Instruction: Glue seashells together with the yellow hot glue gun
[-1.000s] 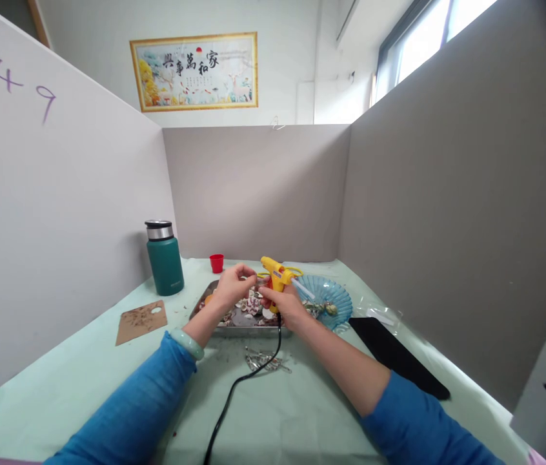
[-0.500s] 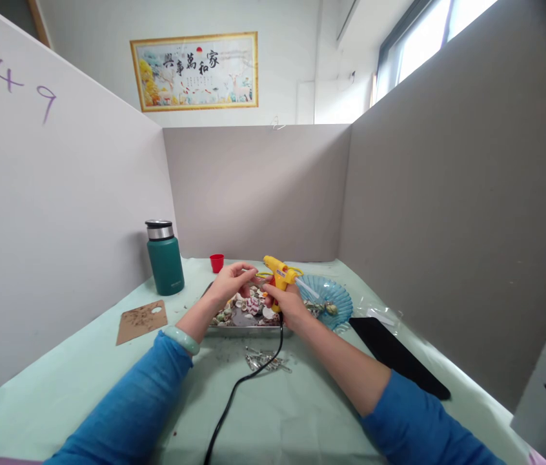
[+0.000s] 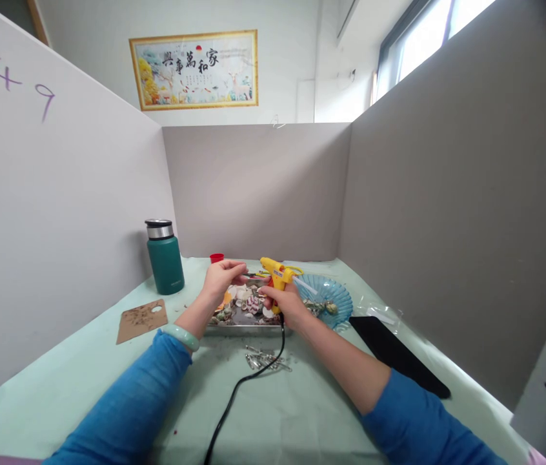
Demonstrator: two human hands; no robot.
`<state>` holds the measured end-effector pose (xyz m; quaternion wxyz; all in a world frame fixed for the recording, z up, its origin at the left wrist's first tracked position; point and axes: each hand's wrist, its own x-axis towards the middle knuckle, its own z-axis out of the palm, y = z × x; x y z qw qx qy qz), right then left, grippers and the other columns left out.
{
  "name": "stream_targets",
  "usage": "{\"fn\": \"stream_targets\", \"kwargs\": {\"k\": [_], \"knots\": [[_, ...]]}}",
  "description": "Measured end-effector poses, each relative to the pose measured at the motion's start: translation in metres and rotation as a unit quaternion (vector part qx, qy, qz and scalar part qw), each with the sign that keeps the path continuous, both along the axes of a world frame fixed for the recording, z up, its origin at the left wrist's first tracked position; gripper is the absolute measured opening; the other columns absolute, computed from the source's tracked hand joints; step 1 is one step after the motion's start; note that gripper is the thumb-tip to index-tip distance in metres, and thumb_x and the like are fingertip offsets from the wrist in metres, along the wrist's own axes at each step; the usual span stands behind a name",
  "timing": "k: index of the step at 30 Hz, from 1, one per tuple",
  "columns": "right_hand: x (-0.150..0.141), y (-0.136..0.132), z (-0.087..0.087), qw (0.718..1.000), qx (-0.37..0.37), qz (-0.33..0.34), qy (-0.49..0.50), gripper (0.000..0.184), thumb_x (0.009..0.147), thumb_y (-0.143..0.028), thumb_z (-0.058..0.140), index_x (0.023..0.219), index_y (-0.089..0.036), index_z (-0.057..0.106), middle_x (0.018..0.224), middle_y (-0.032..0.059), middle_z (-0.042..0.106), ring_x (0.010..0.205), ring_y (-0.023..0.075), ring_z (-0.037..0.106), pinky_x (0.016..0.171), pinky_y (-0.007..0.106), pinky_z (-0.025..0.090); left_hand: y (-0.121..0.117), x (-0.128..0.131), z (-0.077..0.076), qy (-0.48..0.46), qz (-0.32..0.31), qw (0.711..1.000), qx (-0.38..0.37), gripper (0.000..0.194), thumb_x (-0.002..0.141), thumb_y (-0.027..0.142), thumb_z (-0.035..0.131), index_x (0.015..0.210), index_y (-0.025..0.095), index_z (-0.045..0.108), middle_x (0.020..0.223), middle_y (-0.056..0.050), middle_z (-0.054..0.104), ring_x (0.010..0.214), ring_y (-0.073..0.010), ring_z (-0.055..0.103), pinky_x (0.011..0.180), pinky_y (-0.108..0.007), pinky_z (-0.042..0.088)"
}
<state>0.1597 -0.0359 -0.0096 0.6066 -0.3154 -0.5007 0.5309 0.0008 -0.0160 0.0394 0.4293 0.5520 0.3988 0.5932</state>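
Note:
My right hand (image 3: pixel 286 303) is wrapped around the handle of a yellow glue gun (image 3: pixel 277 274), its nozzle tilted up and to the left. A clear glue stick (image 3: pixel 306 285) sticks out of its back, and a black cord (image 3: pixel 241 381) runs down from the handle. My left hand (image 3: pixel 222 281) is pinched closed just left of the gun; a thin, small item seems to be at its fingertips, too small to make out. Beneath both hands lies a metal tray (image 3: pixel 248 330) with many seashells (image 3: pixel 252 305), partly covered by the hands.
Small silver metal clips (image 3: pixel 266 359) lie in front of the tray. To the right are a blue scalloped plate (image 3: pixel 343 300) and a black flat strip (image 3: pixel 399 355). A green bottle (image 3: pixel 164 258), a brown card (image 3: pixel 142 321) and a red cup (image 3: pixel 217 258) stand or lie leftward. Partitions enclose the table.
My left hand has drawn back to the left, away from the glue gun, still pinched. The glue gun in my right hand has shifted only slightly.

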Motion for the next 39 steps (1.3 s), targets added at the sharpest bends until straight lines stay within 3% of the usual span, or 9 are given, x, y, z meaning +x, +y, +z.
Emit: {"fn": "stream_targets", "kwargs": {"k": [7, 12, 17, 21, 31, 35, 39], "knots": [[0.0, 0.005, -0.004, 1.0, 0.007, -0.025, -0.007, 0.032, 0.062, -0.028, 0.071, 0.088, -0.018, 0.055, 0.061, -0.0036, 0.063, 0.038, 0.0068, 0.049, 0.038, 0.019, 0.038, 0.01, -0.006, -0.005, -0.016, 0.046, 0.999, -0.005, 0.026, 0.061, 0.025, 0.079, 0.073, 0.013, 0.06, 0.068, -0.006, 0.07, 0.055, -0.0147, 0.066, 0.057, -0.026, 0.053], [-0.001, 0.005, -0.004, 0.997, 0.011, -0.067, 0.023, 0.043, 0.059, -0.031, 0.077, 0.092, -0.019, 0.052, 0.064, -0.0039, 0.064, 0.042, 0.0078, 0.052, 0.042, 0.02, 0.042, 0.006, -0.004, -0.004, -0.044, -0.004, 0.999, -0.008, 0.03, 0.058, 0.028, 0.081, 0.075, 0.011, 0.062, 0.071, -0.005, 0.07, 0.051, -0.011, 0.062, 0.054, -0.023, 0.051], [0.002, 0.003, -0.002, 0.998, 0.0, 0.002, 0.062, 0.049, 0.056, -0.03, 0.08, 0.096, -0.02, 0.051, 0.083, 0.0014, 0.07, 0.051, 0.0106, 0.061, 0.05, 0.023, 0.05, -0.003, 0.007, -0.003, -0.074, -0.069, 0.995, -0.01, 0.032, 0.058, 0.028, 0.082, 0.076, 0.011, 0.062, 0.076, -0.006, 0.071, 0.051, -0.0084, 0.06, 0.056, -0.023, 0.052], [0.002, 0.004, -0.003, 0.998, -0.002, 0.029, 0.056, 0.048, 0.055, -0.029, 0.081, 0.093, -0.02, 0.053, 0.067, -0.0041, 0.065, 0.048, 0.0104, 0.06, 0.047, 0.022, 0.049, -0.006, 0.013, -0.004, -0.064, -0.082, 0.994, -0.013, 0.032, 0.059, 0.029, 0.082, 0.075, 0.011, 0.06, 0.077, -0.007, 0.071, 0.051, -0.0084, 0.059, 0.057, -0.024, 0.052], [0.006, 0.012, -0.004, 0.996, -0.03, 0.015, 0.083, 0.041, 0.057, -0.029, 0.077, 0.088, -0.018, 0.054, 0.074, 0.0028, 0.071, 0.042, 0.008, 0.054, 0.041, 0.02, 0.045, 0.02, -0.021, -0.005, -0.145, 0.05, 0.988, -0.018, 0.037, 0.056, 0.029, 0.081, 0.082, 0.013, 0.062, 0.073, -0.002, 0.068, 0.047, -0.0048, 0.054, 0.051, -0.019, 0.048], [0.004, 0.005, -0.004, 0.999, 0.013, 0.004, 0.042, 0.038, 0.062, -0.036, 0.075, 0.089, -0.018, 0.055, 0.068, -0.0001, 0.068, 0.044, 0.009, 0.056, 0.043, 0.02, 0.045, 0.019, -0.021, -0.008, -0.117, 0.061, 0.99, -0.04, 0.037, 0.052, 0.028, 0.081, 0.079, 0.011, 0.062, 0.071, -0.004, 0.069, 0.046, -0.0064, 0.054, 0.048, -0.02, 0.046], [0.002, -0.003, -0.003, 0.997, 0.057, 0.041, -0.037, 0.034, 0.07, -0.042, 0.071, 0.088, -0.017, 0.057, 0.058, -0.0036, 0.061, 0.039, 0.0076, 0.051, 0.041, 0.019, 0.04, 0.012, -0.013, -0.005, -0.084, 0.066, 0.994, -0.03, 0.036, 0.051, 0.03, 0.08, 0.077, 0.011, 0.064, 0.073, -0.005, 0.07, 0.043, -0.0067, 0.053, 0.047, -0.022, 0.046]]}}
